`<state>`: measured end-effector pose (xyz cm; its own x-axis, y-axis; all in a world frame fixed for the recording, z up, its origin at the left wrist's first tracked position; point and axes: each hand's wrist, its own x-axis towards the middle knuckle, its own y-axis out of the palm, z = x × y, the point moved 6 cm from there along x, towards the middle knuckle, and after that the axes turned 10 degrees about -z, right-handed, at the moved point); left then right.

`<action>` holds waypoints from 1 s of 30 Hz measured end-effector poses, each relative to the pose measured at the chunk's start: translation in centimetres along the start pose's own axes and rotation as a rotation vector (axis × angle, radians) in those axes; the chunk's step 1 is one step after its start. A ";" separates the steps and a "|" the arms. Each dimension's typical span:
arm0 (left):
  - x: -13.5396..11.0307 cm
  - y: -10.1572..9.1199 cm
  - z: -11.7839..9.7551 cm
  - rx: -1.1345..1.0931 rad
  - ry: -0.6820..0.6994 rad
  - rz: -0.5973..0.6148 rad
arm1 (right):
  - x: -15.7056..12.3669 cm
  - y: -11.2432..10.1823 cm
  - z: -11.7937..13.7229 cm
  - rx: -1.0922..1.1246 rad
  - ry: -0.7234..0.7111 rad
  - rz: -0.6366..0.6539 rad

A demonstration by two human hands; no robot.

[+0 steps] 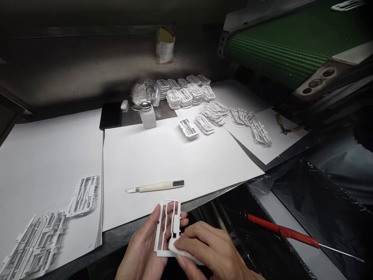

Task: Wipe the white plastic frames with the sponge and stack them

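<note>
A white plastic frame part [167, 225] is held upright near the table's front edge. My left hand [142, 249] cups it from behind and the left, fingers curled around its side. My right hand [210, 251] pinches the frame's lower right corner, fingers pressed together on it. A utility knife [155, 186] with its blade out lies on the white paper [163, 159] just beyond the hands.
Stacks of the same white parts [192, 95] sit at the back; more lie at the left front [37, 241]. A pump bottle [148, 114], a dark phone [110, 115], pliers [284, 127], a red-handled tool [284, 232] and a green conveyor [294, 42] are around.
</note>
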<state>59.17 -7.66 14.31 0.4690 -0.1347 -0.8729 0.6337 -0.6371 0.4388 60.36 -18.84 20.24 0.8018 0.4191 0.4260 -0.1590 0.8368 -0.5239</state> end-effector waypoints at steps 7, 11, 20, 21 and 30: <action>0.3 0.1 0.3 -0.064 -0.044 0.042 | 0.0 0.4 0.8 0.022 -0.070 -0.030; 0.1 0.1 -0.4 -0.093 0.003 0.092 | 0.4 -0.8 0.1 -0.002 0.037 0.022; -0.1 -0.5 -0.2 0.158 0.070 -0.037 | 0.5 -4.3 -1.8 0.144 0.212 -0.223; 0.0 -0.5 -0.2 0.186 0.088 -0.072 | 0.3 -4.4 -2.0 0.142 0.235 -0.239; -0.1 0.1 -0.7 0.301 0.209 -0.103 | 0.3 -2.4 -2.4 0.134 0.209 -0.230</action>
<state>59.64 -7.15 14.65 0.5469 0.0798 -0.8334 0.4897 -0.8379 0.2412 62.34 -21.54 19.86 0.9241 0.1440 0.3539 -0.0233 0.9458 -0.3239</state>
